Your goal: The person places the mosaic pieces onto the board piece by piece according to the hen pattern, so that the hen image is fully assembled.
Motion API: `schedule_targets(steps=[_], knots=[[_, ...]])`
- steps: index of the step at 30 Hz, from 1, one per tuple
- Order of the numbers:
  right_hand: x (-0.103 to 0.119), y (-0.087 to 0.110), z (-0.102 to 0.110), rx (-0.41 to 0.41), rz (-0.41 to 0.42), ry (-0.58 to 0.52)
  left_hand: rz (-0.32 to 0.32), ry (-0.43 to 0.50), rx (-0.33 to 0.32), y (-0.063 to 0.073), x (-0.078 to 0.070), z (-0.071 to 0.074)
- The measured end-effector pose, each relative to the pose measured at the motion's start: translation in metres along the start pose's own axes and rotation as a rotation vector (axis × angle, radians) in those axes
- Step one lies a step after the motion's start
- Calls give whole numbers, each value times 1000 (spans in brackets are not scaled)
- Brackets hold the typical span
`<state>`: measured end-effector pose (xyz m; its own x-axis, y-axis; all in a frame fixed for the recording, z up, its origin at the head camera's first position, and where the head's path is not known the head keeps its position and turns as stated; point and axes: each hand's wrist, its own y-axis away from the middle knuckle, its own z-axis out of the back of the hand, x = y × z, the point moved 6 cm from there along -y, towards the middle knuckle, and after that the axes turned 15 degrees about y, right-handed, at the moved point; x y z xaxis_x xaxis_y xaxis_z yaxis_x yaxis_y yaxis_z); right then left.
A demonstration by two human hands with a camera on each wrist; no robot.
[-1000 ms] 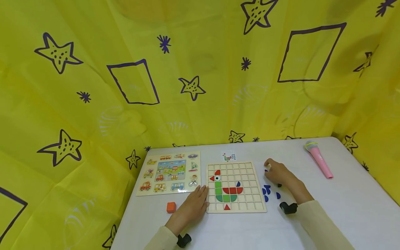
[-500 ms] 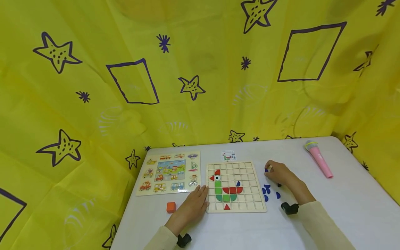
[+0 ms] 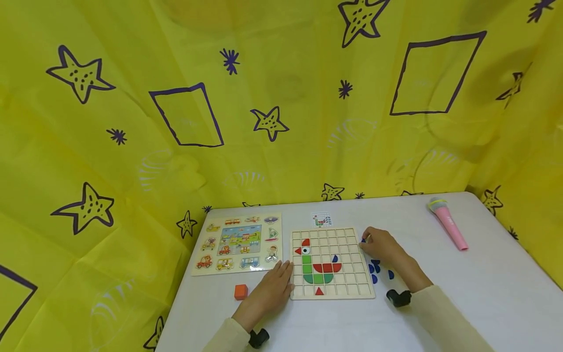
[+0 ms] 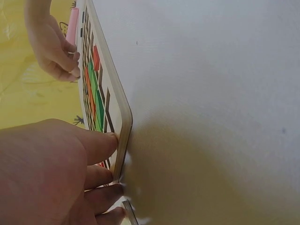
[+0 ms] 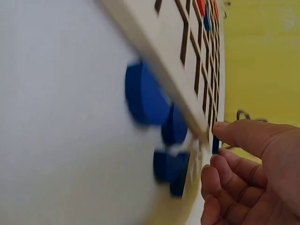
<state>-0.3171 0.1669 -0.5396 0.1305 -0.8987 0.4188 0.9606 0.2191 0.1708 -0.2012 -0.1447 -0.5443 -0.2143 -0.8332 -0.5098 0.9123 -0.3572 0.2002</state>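
From my seat I have one blue piece [image 5: 215,145] clamped between the right hand's [image 3: 384,247] thumb and fingertips, at the board's [image 3: 350,266] right edge. In the right wrist view it shows nearly edge-on, long axis running up and down from thumb to fingers; which way its curve faces I can't tell. The left hand [image 3: 270,287] lies with fingers fairly straight, pointing away from the person, touching the board's left edge.

Nearer the person than the right fingertips I count five loose pieces [image 3: 391,275], four bunched and one apart. Left of those fingertips, the board carries one inset blue piece [image 3: 335,259] and three green squares [image 3: 306,269]. One cube [image 3: 241,292] sits left of the left fingers.
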Motion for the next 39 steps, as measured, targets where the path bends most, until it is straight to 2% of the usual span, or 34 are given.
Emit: schedule_targets(steps=[7,13,23,39], knots=[[35,-3,-11,0,53,10,4,-4,0,-1,1,0],[48,-6,-17,9,83,22,11,1,4,-1,1,-1],[55,-4,-16,34,122,16,-5,-5,-4,-1,2,0],[54,-5,-20,-35,110,28,9,12,-6,0,2,-1]])
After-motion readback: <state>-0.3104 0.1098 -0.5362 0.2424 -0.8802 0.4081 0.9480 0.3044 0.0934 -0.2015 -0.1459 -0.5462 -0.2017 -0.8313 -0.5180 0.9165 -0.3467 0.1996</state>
